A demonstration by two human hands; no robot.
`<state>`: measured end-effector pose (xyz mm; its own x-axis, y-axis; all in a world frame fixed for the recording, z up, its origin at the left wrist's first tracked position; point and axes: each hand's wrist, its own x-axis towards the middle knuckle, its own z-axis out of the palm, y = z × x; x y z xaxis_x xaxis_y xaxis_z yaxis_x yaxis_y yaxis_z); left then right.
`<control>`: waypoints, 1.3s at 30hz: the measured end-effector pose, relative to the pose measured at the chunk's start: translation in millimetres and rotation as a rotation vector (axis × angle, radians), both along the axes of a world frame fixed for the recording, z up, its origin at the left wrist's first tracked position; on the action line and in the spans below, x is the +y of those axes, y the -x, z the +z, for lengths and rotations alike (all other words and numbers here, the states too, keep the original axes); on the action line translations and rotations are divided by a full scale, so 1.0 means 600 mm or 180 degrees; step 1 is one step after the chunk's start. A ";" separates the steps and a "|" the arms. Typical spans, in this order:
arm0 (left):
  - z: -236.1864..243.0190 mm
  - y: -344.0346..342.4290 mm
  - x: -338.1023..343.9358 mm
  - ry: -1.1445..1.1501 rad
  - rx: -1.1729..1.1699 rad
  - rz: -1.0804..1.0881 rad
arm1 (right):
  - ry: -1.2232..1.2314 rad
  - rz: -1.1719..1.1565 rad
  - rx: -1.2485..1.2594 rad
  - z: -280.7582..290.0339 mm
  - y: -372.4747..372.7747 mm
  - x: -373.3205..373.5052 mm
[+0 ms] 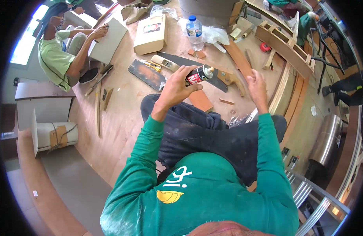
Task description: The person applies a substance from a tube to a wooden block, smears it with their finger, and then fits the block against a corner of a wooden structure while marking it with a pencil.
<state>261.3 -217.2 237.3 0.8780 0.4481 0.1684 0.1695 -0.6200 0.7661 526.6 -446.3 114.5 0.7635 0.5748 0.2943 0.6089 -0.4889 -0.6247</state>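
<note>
In my left hand [175, 88] is a black and red cartridge [195, 75], tilted, its pale nozzle end pointing up and right. The fingers wrap around its body. My right hand [257, 88] is closed at the near end of a reddish-brown wood strip [238, 57], which slopes away to the far left. Between and beyond the hands lies a handsaw with a wooden handle [234, 82], its dark blade partly hidden behind the cartridge. A reddish-brown square piece [201, 100] lies by my crossed legs.
A water bottle [194, 33] with blue cap stands beyond the saw, near a cardboard box [151, 34]. A dark flat board [146, 74] carries yellow-handled scissors [153, 65]. Far right are a wooden frame [285, 49] and red tape measure [264, 47]. Another person [59, 51] holds a grey panel at left.
</note>
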 end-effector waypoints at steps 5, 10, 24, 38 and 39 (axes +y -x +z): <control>-0.007 0.001 -0.019 -0.0328 0.0144 -0.0018 | -0.1308 0.1046 0.2141 0.164 0.170 0.039; 0.008 0.007 -0.026 -0.0338 0.0380 -0.0080 | -0.1303 0.1396 0.2437 0.156 0.180 0.044; 0.010 0.026 -0.022 -0.1355 0.0698 -0.0061 | -0.0920 0.1626 0.1727 0.132 0.193 0.047; -0.221 0.147 0.324 -0.1376 0.1579 0.0760 | -0.2812 0.1516 0.5407 0.077 0.176 -0.012; -0.245 0.159 0.341 -0.1351 0.1718 0.0843 | -0.2822 0.1488 0.5417 0.068 0.177 -0.011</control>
